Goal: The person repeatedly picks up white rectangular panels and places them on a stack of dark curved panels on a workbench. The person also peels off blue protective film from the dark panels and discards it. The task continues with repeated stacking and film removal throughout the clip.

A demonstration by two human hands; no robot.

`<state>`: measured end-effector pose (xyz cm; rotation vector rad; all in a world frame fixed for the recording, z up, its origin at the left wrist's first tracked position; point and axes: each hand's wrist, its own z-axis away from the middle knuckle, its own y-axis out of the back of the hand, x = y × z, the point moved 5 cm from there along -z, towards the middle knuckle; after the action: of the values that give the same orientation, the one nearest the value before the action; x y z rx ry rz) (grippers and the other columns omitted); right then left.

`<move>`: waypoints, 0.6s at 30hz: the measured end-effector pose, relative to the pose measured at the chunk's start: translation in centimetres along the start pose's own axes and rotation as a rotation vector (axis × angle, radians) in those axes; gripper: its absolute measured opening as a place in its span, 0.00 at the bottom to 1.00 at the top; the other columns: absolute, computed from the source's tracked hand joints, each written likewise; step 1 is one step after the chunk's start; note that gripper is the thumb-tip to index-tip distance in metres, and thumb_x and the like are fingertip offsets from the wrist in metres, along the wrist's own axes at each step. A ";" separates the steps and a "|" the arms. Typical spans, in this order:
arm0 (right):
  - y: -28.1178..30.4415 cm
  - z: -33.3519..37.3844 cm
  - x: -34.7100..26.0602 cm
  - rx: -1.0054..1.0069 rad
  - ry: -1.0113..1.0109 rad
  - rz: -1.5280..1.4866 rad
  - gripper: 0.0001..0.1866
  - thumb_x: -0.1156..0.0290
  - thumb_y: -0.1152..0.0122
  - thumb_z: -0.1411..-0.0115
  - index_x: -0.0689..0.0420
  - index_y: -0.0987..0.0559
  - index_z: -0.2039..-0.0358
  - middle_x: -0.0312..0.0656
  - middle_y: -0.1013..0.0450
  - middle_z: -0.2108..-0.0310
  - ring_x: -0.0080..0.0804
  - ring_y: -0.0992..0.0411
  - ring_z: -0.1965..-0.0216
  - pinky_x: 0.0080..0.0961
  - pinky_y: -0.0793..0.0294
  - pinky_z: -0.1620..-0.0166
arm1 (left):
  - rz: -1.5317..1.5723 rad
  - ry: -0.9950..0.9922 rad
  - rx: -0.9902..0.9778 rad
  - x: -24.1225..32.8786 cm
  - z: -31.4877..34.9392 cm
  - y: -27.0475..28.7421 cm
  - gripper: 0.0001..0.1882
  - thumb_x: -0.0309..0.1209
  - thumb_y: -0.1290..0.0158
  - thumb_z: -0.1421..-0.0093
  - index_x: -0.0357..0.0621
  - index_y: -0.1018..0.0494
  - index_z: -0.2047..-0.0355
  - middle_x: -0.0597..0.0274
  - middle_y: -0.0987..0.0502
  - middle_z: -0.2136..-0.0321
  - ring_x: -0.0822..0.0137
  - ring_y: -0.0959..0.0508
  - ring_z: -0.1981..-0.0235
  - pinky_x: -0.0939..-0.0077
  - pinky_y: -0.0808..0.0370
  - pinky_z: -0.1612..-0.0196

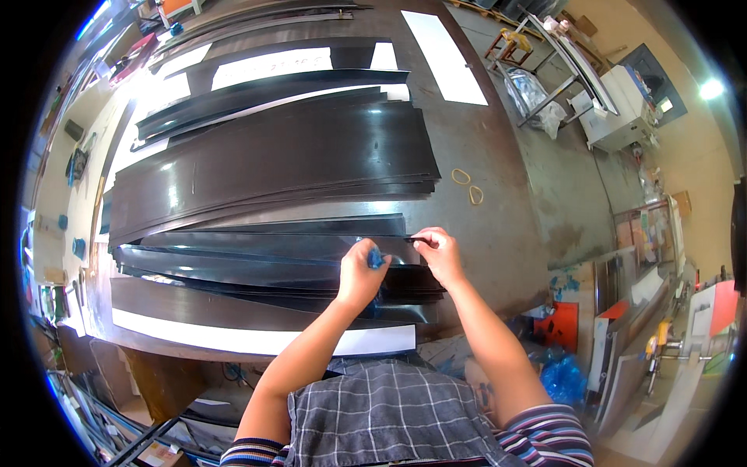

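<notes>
My left hand (pixel 359 277) is closed over the dark strips, with a crumpled bit of clear blue film (pixel 376 258) bunched in its fingers. To its right, my right hand (pixel 440 257) pinches the right end of a long, glossy black strip (pixel 296 244) between thumb and fingers. Under and around both hands lies a loosely fanned stack of similar black strips (pixel 233 263), some with a bluish sheen. Whether the blue film is still joined to the pinched strip cannot be made out.
Wider dark sheets (pixel 288 152) lie stacked beyond the strips on the brown table (pixel 506 194). A white panel (pixel 447 58) lies at the far right, with two yellow rubber bands (pixel 476 195) nearer. A white strip (pixel 257 333) runs along the near edge. Blue film (pixel 563 378) is heaped beside the table.
</notes>
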<state>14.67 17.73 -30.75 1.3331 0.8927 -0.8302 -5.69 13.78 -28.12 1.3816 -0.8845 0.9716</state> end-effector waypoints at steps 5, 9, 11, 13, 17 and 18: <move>-0.4 1.2 -0.6 -0.073 0.016 -0.020 0.07 0.83 0.41 0.50 0.62 0.19 0.70 0.41 0.28 0.62 0.32 0.26 0.60 0.24 0.25 0.56 | -0.348 -0.248 -0.151 1.4 0.2 -1.0 0.19 0.18 0.45 0.56 0.42 0.30 0.61 0.52 0.26 0.60 0.44 0.22 0.64 0.59 0.24 0.64; -0.6 0.8 0.1 -0.088 0.012 -0.033 0.07 0.83 0.43 0.51 0.62 0.19 0.70 0.40 0.28 0.63 0.31 0.26 0.62 0.23 0.24 0.58 | -0.487 -0.245 -0.269 2.6 -1.0 -1.8 0.29 0.17 0.46 0.54 0.45 0.32 0.49 0.53 0.32 0.47 0.47 0.21 0.61 0.60 0.22 0.61; -0.8 0.4 -0.1 -0.102 -0.027 -0.030 0.08 0.83 0.44 0.51 0.62 0.19 0.70 0.40 0.27 0.63 0.29 0.25 0.63 0.22 0.24 0.59 | -0.610 -0.217 -0.347 2.6 -1.3 -2.3 0.31 0.17 0.46 0.53 0.45 0.33 0.46 0.53 0.32 0.45 0.47 0.21 0.60 0.60 0.22 0.59; -0.6 0.4 -0.4 -0.116 -0.084 -0.016 0.08 0.83 0.44 0.51 0.62 0.19 0.70 0.40 0.26 0.63 0.28 0.25 0.63 0.23 0.24 0.60 | -0.632 -0.165 -0.453 2.5 -1.4 -2.6 0.32 0.18 0.46 0.53 0.44 0.34 0.44 0.53 0.33 0.43 0.47 0.21 0.58 0.60 0.22 0.57; -1.2 0.2 1.6 -0.142 -0.230 -0.196 0.07 0.85 0.44 0.48 0.65 0.21 0.69 0.40 0.24 0.62 0.23 0.25 0.65 0.19 0.25 0.60 | -0.487 -0.148 -0.472 2.8 -0.1 -1.5 0.31 0.17 0.48 0.53 0.41 0.34 0.44 0.50 0.31 0.45 0.49 0.23 0.52 0.62 0.24 0.51; -1.2 0.2 1.8 -0.148 -0.265 -0.250 0.07 0.85 0.44 0.48 0.65 0.21 0.68 0.41 0.24 0.62 0.23 0.25 0.65 0.20 0.25 0.60 | -0.328 -0.199 -0.445 2.9 0.3 -1.1 0.31 0.16 0.49 0.53 0.40 0.33 0.45 0.50 0.30 0.46 0.51 0.24 0.51 0.63 0.26 0.49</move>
<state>14.40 17.42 -32.83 0.9682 0.9017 -1.0850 -3.55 13.67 -25.81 1.1974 -0.9185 0.3610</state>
